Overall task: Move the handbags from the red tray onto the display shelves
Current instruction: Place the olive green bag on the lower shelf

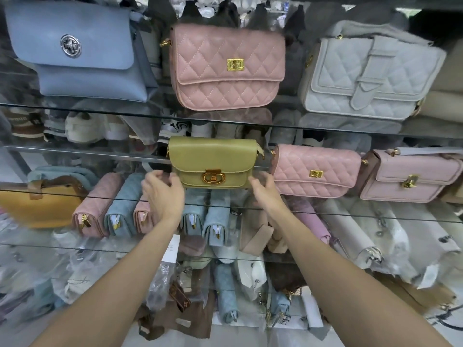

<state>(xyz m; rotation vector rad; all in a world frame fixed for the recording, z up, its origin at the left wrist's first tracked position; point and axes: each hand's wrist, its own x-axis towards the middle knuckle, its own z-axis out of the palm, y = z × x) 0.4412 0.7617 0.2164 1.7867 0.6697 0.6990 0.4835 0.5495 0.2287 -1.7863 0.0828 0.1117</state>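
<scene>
An olive-green handbag (213,162) with a gold clasp stands upright on the middle glass shelf (75,151), left of a pink quilted bag (317,170). My left hand (162,192) is at its lower left corner, fingers loosely spread, with the thumb at the bag's edge. My right hand (265,190) is at the lower right corner, its fingertips touching the bag. Neither hand wraps around it. The red tray is out of view.
The top shelf carries a blue bag (75,51), a pink quilted bag (228,66) and a grey quilted bag (363,76). A mauve bag (411,176) stands at the far right. Lower shelves hold small pink and blue pouches (120,204), an orange bag (40,204) and wrapped stock.
</scene>
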